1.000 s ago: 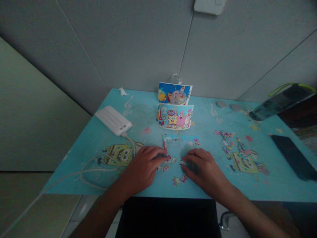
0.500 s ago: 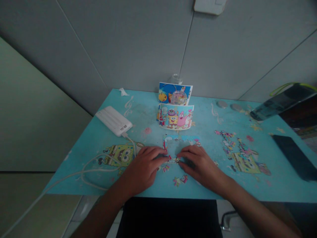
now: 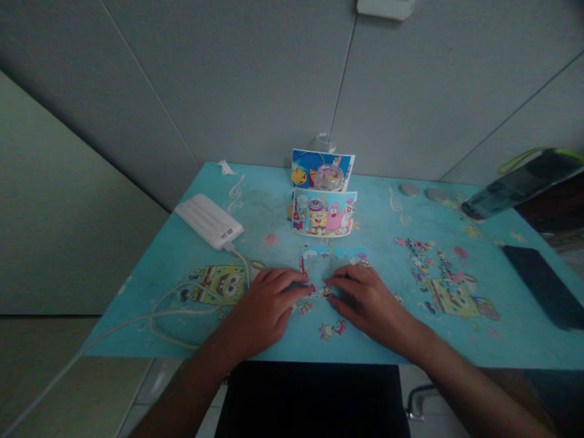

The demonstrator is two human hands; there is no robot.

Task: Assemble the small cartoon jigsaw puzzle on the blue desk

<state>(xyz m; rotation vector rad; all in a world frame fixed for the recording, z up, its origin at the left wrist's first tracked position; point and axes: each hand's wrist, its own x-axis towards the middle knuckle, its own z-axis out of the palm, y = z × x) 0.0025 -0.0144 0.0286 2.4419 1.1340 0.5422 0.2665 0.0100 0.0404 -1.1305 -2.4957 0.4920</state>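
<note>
A partly joined puzzle border [image 3: 335, 250] lies flat on the blue table, its middle showing the tabletop. My left hand [image 3: 274, 301] rests at its lower left, thumb and forefinger closed on a small red-edged piece [image 3: 312, 288]. At the lower right, my right hand [image 3: 365, 298] has its fingertips pinched at the bottom row of pieces [image 3: 323, 292]. Loose pieces [image 3: 332, 330] lie nearer the table's front edge. Behind the border stands a picture card [image 3: 325, 213] with cartoon figures.
Several loose pieces [image 3: 422, 258] are heaped on the right, near a dark phone [image 3: 542, 286] and a bottle [image 3: 506, 188]. A white power bank [image 3: 210, 221] with a cable [image 3: 152, 315] lies left. A clear round container [image 3: 329, 177] sits behind the card.
The view has shifted slightly. Both hands stay at the lower part of the puzzle border with almost the same finger positions.
</note>
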